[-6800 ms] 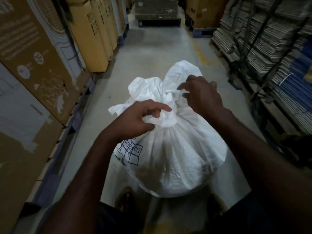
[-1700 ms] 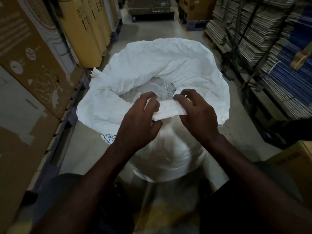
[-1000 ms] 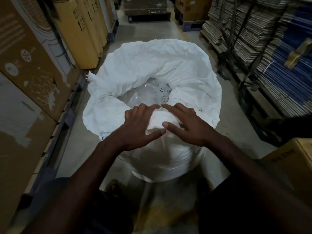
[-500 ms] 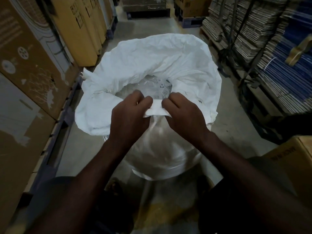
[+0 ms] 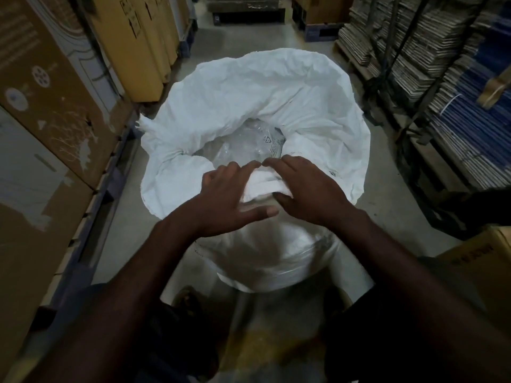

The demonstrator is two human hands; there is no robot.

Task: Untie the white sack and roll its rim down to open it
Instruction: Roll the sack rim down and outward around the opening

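The white sack (image 5: pixel 249 92) stands on the floor in front of me with its mouth wide open, the far side of its rim standing up tall. Clear plastic packaging (image 5: pixel 249 145) with a recycling mark shows inside. The near rim (image 5: pixel 262 186) is folded into a thick white roll. My left hand (image 5: pixel 226 194) lies over the roll's left end with fingers spread and thumb stretched out below it. My right hand (image 5: pixel 307 189) presses on the roll's right end, fingers on top and thumb under. The fingertips of both hands nearly meet.
Tall cardboard boxes (image 5: pixel 52 100) on a pallet line the left side. Stacks of flattened cartons (image 5: pixel 453 87) strapped on pallets fill the right. A brown box (image 5: pixel 481 261) sits at my right knee. A grey concrete aisle (image 5: pixel 249 42) runs ahead to more pallets.
Since the first frame the tied neck has come undone and the mouth has spread wide. In the last half second my hands went from pinching the near rim to pressing flat on the roll.
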